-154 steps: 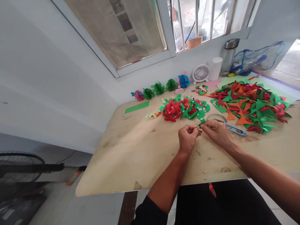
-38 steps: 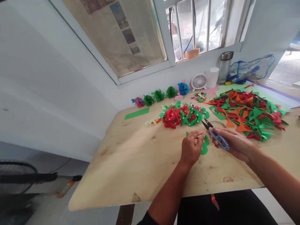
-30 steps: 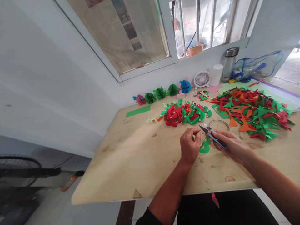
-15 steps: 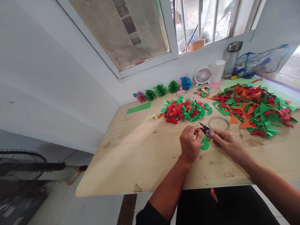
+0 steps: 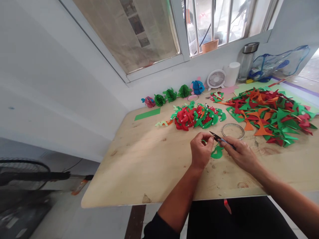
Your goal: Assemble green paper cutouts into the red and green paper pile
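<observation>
My right hand (image 5: 239, 153) grips small dark-bladed scissors (image 5: 216, 136), whose blades point left toward my other hand. With thumb and fingers pinched together, my left hand (image 5: 201, 149) touches the blades' area; what it holds is too small to make out. A curved green paper piece (image 5: 217, 152) lies between the hands, on or just above the wooden table (image 5: 139, 166). Behind the hands is a pile of red and green curved paper pieces (image 5: 196, 116). A tape roll or ring (image 5: 233, 131) lies behind my right hand.
A large heap of red, orange and green scraps (image 5: 271, 116) covers the right side. Along the wall stand several folded paper figures (image 5: 170, 95), a small white fan (image 5: 216, 79), a white cylinder (image 5: 232, 74) and a glass bottle (image 5: 246, 63).
The scissors' blades have closed together and shifted slightly left. Both hands have moved only a little, and the green piece between them has shifted slightly left.
</observation>
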Tool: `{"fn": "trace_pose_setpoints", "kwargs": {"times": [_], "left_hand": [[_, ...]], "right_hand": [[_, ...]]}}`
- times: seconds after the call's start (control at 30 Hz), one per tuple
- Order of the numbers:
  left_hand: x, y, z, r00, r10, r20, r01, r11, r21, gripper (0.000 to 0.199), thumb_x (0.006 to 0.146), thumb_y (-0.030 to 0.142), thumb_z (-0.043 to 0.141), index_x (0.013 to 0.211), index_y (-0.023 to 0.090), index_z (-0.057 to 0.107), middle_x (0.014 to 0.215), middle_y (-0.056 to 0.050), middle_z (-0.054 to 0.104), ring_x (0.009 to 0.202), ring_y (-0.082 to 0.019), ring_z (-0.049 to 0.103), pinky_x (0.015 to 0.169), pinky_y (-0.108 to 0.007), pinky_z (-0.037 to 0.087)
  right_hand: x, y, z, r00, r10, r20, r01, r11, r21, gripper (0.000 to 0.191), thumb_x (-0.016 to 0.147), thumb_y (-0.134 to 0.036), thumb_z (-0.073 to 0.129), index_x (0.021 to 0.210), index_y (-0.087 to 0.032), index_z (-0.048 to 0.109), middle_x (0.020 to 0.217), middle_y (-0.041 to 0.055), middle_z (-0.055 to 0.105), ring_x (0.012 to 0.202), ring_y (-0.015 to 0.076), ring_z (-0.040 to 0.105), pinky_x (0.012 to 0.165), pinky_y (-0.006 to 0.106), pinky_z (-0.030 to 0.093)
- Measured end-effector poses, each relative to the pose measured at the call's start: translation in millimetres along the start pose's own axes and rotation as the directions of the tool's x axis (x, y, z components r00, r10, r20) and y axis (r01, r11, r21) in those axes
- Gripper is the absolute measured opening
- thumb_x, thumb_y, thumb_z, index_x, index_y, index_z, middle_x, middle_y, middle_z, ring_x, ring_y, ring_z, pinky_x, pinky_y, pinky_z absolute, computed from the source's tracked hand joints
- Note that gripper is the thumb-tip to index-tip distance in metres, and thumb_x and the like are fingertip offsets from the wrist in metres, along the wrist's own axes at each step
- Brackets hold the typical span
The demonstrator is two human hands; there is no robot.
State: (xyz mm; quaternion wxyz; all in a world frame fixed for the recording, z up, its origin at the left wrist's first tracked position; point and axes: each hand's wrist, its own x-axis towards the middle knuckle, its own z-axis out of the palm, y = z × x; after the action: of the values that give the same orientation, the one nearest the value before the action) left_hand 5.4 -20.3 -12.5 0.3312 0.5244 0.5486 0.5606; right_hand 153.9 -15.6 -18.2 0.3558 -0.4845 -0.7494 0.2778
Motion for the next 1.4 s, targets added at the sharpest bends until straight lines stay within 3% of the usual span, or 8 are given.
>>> {"fn": "trace_pose_setpoints", "kwargs": {"times": [0.17,0.43,1.4], "left_hand": [[3.8,-3.1,0.4,0.995,-0.097,0.019,0.098,0.988,-0.119,0.008,0.071,0.022,0.061,0.069,0.016,0.064,0.064,-0.001,0.062,0.055,-0.009,0.053,0.054,-0.020,0.041],[7.6,-4.0,2.7,0.972,-0.234,0.030,0.233,0.927,-0.293,0.009,0.066,0.023,0.063,0.067,0.015,0.059,0.056,0.000,0.060,0.050,-0.011,0.057,0.045,-0.020,0.043],[7.1,0.2,3.8,0.965,-0.248,0.086,0.261,0.873,-0.412,0.012,0.064,0.022,0.065,0.069,0.013,0.057,0.059,0.000,0.062,0.053,-0.011,0.060,0.047,-0.019,0.046]], "right_hand": [[-0.3,2.2,1.1,0.999,-0.036,0.034,0.037,0.999,-0.033,0.029,0.090,-0.037,0.042,0.076,-0.020,0.059,0.073,0.0042,0.061,0.069,0.0172,0.057,0.062,0.028,0.041],[-0.1,-0.8,0.2,0.999,-0.044,0.020,0.045,0.998,-0.051,0.028,0.090,-0.037,0.042,0.077,-0.020,0.060,0.065,0.0013,0.056,0.060,0.0151,0.053,0.056,0.026,0.038],[-0.5,-1.0,1.5,0.999,-0.029,-0.032,0.028,0.999,-0.041,0.027,0.090,-0.035,0.044,0.078,-0.019,0.061,0.062,-0.0003,0.055,0.056,0.0128,0.050,0.052,0.024,0.036]]}}
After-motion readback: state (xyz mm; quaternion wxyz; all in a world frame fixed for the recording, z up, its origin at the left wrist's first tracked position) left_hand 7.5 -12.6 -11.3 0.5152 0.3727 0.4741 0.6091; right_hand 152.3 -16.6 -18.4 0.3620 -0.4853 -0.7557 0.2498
